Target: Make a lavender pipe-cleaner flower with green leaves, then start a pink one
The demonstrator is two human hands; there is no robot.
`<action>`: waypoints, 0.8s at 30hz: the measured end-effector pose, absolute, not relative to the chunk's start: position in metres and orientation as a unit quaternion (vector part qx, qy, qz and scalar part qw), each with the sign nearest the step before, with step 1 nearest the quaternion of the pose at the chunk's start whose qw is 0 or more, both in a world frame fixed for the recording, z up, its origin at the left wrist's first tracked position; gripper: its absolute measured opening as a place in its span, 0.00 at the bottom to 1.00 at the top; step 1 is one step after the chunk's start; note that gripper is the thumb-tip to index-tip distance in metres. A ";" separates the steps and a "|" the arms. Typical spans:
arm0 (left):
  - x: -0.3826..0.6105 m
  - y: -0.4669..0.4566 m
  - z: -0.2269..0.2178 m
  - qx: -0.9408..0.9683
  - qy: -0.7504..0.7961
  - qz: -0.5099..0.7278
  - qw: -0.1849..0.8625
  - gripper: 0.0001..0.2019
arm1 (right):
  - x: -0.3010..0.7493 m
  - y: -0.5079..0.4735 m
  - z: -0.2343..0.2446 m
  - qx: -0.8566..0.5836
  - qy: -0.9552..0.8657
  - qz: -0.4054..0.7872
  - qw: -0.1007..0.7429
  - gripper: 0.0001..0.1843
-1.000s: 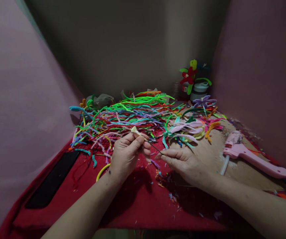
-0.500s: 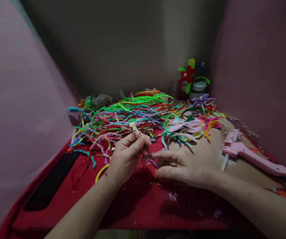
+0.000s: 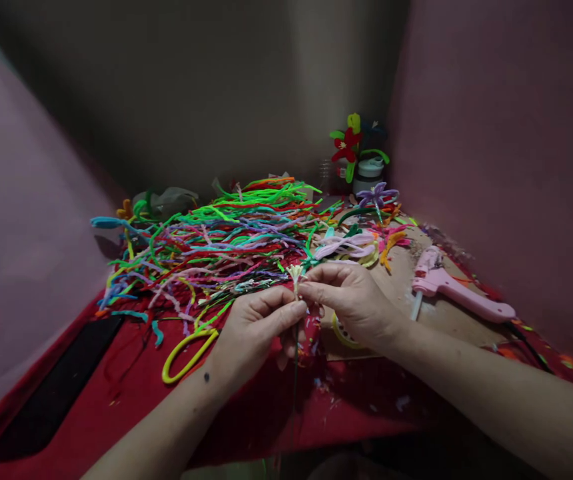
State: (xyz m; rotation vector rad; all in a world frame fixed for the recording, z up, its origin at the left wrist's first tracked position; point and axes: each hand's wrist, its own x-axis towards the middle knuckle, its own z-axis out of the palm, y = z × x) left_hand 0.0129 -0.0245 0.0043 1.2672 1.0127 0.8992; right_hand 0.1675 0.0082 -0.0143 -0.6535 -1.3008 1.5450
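Note:
A small cream bundle of flower stamens (image 3: 295, 272) stands upright on a thin dark stem that hangs below my fingers. My left hand (image 3: 261, 327) pinches the bundle between thumb and forefinger, just under its splayed tips. From the other side my right hand (image 3: 351, 300) closes thumb and forefinger on the same bundle, slightly higher. Behind both hands spreads a heap of colourful pipe cleaners (image 3: 236, 223). A lilac pipe-cleaner flower (image 3: 346, 245) lies just beyond my right hand. Beside my left wrist is a yellow loop (image 3: 190, 355).
A pink hot glue gun (image 3: 459, 290) rests on brown cardboard (image 3: 396, 287) at the right. A black phone-like slab (image 3: 54, 390) lies on the red cloth (image 3: 136, 400) at the left. Finished flowers (image 3: 347, 145) and a lidded bottle (image 3: 369, 175) stand at the back.
My right hand has moved in from the right and now grips the stamen bundle together with my left. The bundle has turned from tilted to upright. The view has shifted right.

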 end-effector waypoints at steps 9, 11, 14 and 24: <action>0.014 -0.024 0.002 0.536 0.411 0.387 0.628 0.08 | 0.165 0.008 -0.014 -0.251 -0.534 0.645 0.486 0.10; 0.014 -0.023 0.000 0.537 0.405 0.389 0.630 0.07 | 0.165 0.008 -0.015 -0.251 -0.533 0.644 0.487 0.10; 0.014 -0.023 -0.001 0.539 0.400 0.392 0.629 0.08 | 0.166 0.008 -0.015 -0.252 -0.540 0.641 0.484 0.11; 0.013 -0.022 0.003 0.531 0.436 0.392 0.612 0.08 | 0.167 0.008 -0.015 -0.263 -0.541 0.628 0.493 0.08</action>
